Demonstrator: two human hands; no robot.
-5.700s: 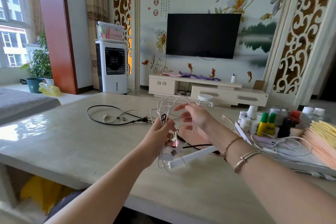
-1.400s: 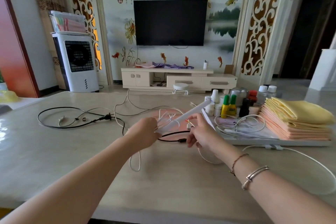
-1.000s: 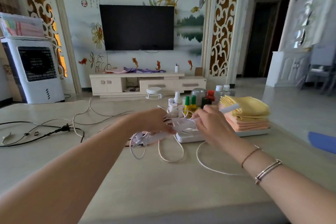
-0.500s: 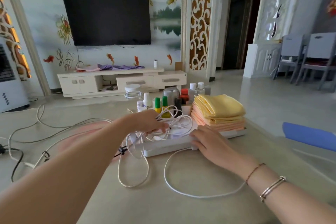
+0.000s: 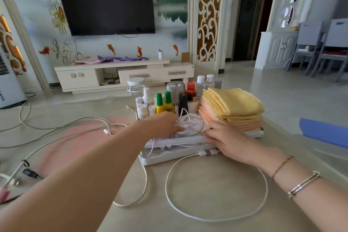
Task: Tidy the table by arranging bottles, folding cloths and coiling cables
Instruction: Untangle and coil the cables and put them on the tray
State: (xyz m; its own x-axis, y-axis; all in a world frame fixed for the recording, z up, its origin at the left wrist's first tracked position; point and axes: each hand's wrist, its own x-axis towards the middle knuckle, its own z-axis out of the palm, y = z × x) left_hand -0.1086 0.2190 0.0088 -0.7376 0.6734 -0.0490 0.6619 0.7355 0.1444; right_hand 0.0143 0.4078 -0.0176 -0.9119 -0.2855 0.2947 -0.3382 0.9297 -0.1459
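the left hand (image 5: pixel 162 123) pins a bundled cable (image 5: pixel 188 123) on the tray (image 5: pixel 169 158) so it stays coiled, while the right hand (image 5: pixel 224 137) lies flat, steadying the tray's edge.

Left hand (image 5: pixel 162 124) has carried the coiled white cable (image 5: pixel 190 123) over onto the white tray (image 5: pixel 169 156), and right hand (image 5: pixel 224 137) now rests flat on the tray's near edge.
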